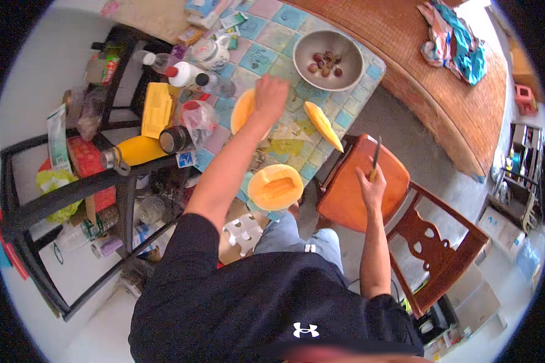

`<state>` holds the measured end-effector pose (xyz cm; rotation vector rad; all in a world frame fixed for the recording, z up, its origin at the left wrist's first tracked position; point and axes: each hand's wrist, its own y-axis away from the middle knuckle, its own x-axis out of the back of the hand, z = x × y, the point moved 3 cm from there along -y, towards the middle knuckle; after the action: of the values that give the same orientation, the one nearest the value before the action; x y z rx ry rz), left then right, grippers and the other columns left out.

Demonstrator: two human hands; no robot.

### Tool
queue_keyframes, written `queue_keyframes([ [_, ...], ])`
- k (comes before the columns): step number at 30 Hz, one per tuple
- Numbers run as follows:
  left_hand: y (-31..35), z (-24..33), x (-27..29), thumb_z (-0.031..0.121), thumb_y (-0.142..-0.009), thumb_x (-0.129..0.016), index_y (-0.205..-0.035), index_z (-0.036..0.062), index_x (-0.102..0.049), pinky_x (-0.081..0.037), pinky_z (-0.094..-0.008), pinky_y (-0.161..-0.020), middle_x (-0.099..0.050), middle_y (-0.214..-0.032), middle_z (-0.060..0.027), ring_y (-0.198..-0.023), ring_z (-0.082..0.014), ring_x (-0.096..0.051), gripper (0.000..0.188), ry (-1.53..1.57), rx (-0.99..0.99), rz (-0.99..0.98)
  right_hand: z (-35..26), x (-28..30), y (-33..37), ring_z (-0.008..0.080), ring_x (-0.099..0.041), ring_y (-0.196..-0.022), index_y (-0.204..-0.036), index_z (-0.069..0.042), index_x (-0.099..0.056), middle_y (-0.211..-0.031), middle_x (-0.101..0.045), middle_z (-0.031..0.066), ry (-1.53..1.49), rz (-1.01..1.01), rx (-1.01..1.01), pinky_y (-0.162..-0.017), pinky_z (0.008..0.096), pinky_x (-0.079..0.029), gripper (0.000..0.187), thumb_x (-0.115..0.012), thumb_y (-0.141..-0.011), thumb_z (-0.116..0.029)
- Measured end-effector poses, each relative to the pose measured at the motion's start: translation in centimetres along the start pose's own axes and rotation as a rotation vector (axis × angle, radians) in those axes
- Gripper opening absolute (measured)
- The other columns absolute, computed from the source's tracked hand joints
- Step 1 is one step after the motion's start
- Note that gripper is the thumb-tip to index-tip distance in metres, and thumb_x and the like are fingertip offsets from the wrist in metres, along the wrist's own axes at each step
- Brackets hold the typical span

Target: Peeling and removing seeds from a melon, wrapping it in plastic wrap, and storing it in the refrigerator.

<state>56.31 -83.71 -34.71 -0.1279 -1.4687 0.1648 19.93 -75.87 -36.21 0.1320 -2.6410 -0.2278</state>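
Note:
My right hand [371, 184] is wrapped round a knife [377, 156], its blade pointing up, held out over the chair seat to the right of the table. My left hand [272, 97] reaches across the tiled table with its fingers curled in; what they hold, if anything, is hidden. Beneath that wrist lies a piece of orange melon [242, 112], partly covered by the arm. Nearer to me sits a melon half [275, 187], cut side up with a hollow in its middle. A long melon wedge [323, 126] rests right of my left hand.
A metal bowl [306, 74] of dark round fruit stands at the far right of the table. Bottles, a teapot [211, 54] and a yellow box [158, 110] crowd the left side. An orange-seated chair [351, 209] and a black rack [72, 192] flank me.

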Motion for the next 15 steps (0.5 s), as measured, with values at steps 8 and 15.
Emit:
queue_keyframes([
  [8,-2.4,0.3,-3.6,0.013,-0.074,-0.065,-0.089,0.0119,-0.070,-0.039,-0.0444,-0.087,-0.065,-0.095,-0.0108,-0.104,-0.0307,-0.053,0.016,-0.093,0.053,-0.242,2.2,4.8,4.8,0.0061,-0.042,-0.057,-0.118,-0.004,-0.061,-0.061,-0.048,-0.0026,0.141,-0.047,-0.013,-0.052,0.0241,-0.039,0.044,-0.077,-0.079,-0.016],
  [15,-5.1,-1.9,-0.6,0.014,-0.081,-0.057,-0.086,0.0128,-0.072,-0.041,-0.0433,-0.083,-0.068,-0.090,-0.0095,-0.095,-0.0265,-0.059,0.016,-0.195,0.322,-0.110,2.9,7.8,8.3,0.0051,-0.046,-0.058,-0.115,-0.005,-0.063,-0.061,-0.052,-0.0030,0.177,-0.072,-0.128,-0.053,0.0231,-0.040,0.040,-0.077,-0.079,-0.014],
])
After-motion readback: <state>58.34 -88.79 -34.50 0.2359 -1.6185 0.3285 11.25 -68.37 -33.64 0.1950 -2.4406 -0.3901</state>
